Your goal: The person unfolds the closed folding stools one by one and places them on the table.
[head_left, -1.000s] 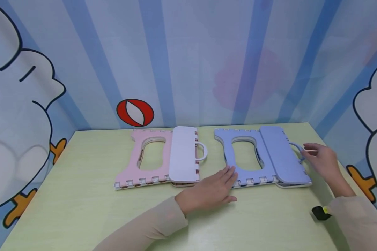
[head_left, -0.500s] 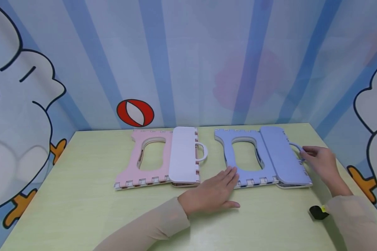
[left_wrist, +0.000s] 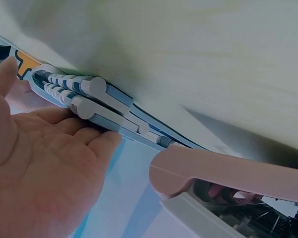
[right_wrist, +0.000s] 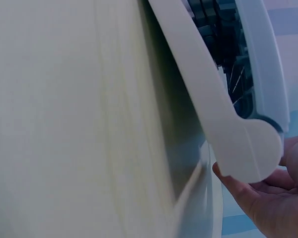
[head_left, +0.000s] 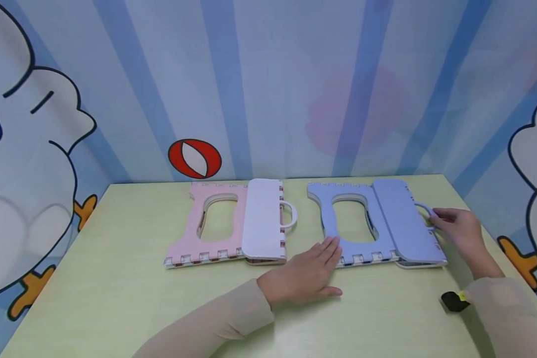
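Observation:
A blue folding step stool [head_left: 404, 221] lies folded flat on the table at the right, its oval cut-out facing left and its handle [head_left: 425, 211] at the right. My left hand [head_left: 306, 271] rests with straight fingers on its near left corner; in the left wrist view the fingertips meet the stool's hinged edge [left_wrist: 89, 88]. My right hand [head_left: 463, 233] pinches the handle between thumb and fingers. In the right wrist view, the stool's pale end [right_wrist: 256, 148] hides part of that hand [right_wrist: 278, 198].
Left of the blue stool lies a pink and white folding step stool [head_left: 265, 219], also folded flat, its white handle [head_left: 292, 215] pointing right. A pale green table [head_left: 116, 278] carries both. Behind it hangs a striped blue cartoon backdrop [head_left: 277, 89]. A black device [head_left: 454, 302] sits at my right wrist.
My left hand has shifted slightly right and its thumb has spread outward. My right fingers have closed a little further on the handle. Both stools stay in place as the head view tilts slightly.

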A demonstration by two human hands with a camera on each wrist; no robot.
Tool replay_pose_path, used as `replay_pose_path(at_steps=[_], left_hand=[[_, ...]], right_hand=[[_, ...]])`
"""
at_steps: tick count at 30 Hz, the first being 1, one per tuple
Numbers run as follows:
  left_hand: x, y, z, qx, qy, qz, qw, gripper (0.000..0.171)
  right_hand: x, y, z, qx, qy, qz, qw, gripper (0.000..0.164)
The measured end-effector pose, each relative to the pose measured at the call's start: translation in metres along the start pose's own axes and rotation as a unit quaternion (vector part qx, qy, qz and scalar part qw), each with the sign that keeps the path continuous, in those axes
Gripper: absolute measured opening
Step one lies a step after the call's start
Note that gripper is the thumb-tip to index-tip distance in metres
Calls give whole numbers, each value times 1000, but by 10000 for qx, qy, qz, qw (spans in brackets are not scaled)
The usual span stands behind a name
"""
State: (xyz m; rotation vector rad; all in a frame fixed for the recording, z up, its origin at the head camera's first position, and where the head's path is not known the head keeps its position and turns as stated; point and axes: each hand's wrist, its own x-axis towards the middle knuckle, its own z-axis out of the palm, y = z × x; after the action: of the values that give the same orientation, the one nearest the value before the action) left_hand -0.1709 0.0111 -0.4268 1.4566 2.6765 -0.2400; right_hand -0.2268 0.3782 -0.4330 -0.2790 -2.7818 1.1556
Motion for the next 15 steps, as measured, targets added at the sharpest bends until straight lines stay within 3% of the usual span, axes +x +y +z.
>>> replay_pose_path(at_steps=[4, 7, 13, 15], left_hand=[[1, 1, -1, -28, -38, -45, 10000, 82], [1, 1, -2, 3, -54, -64, 10000, 82], [0, 3, -4, 71, -121, -104, 9998, 81], [0, 3, -4, 87, -126, -126, 9998, 81]], right_hand=[[2, 3, -2, 368, -146, 112, 9992, 45], [3, 6, -4, 985, -355, 341, 9939, 50], [4, 7, -7, 2336, -536, 853, 9671, 52], [5, 6, -8, 2880, -524, 950, 9515, 37]])
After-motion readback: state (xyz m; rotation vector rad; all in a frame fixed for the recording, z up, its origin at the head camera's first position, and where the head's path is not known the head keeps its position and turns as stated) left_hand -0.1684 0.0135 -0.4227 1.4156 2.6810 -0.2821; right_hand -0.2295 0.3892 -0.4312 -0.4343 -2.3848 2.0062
